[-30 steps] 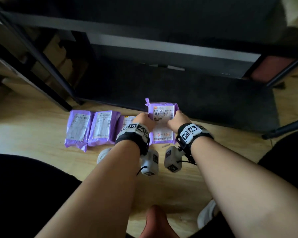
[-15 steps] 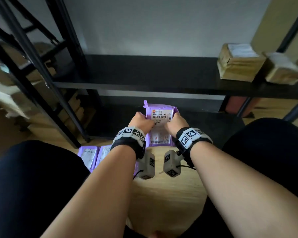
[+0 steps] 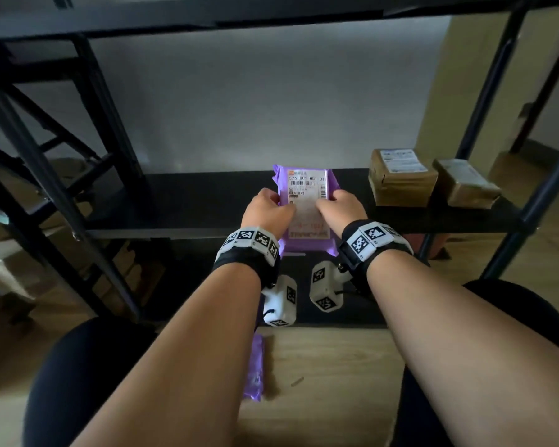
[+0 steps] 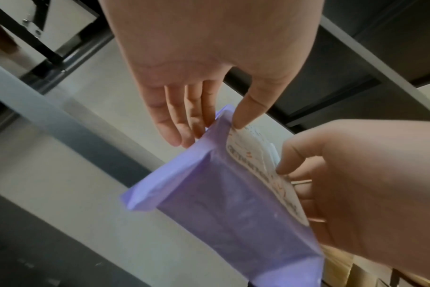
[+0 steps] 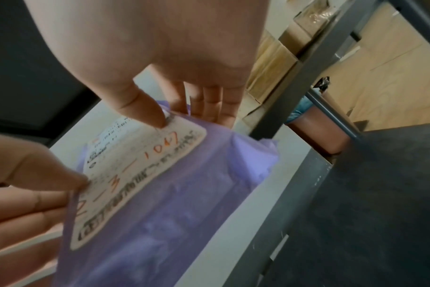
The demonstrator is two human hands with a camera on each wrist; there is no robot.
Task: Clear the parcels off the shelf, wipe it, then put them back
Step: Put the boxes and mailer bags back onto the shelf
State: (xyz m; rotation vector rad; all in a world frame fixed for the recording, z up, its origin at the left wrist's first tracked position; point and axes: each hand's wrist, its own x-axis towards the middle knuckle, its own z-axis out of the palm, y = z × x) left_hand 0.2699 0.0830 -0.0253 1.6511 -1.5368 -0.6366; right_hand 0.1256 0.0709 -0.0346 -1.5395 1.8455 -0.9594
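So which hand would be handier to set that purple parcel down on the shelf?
Neither alone: the left hand and right hand both pinch the purple parcel over the shelf. Bare shelf lies left, two brown boxes right, so probably the left.

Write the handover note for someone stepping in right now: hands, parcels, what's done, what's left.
Left hand: pinches the left edge of the purple plastic mailer parcel with a white label.
Right hand: pinches its right edge.
The parcel is held over the black shelf board, not yet set down.
Two brown cardboard boxes sit on the board's right end.
Another purple parcel lies on the wooden floor, mostly hidden by the left arm.
Left: set this parcel down, then return whatever remains on the floor.
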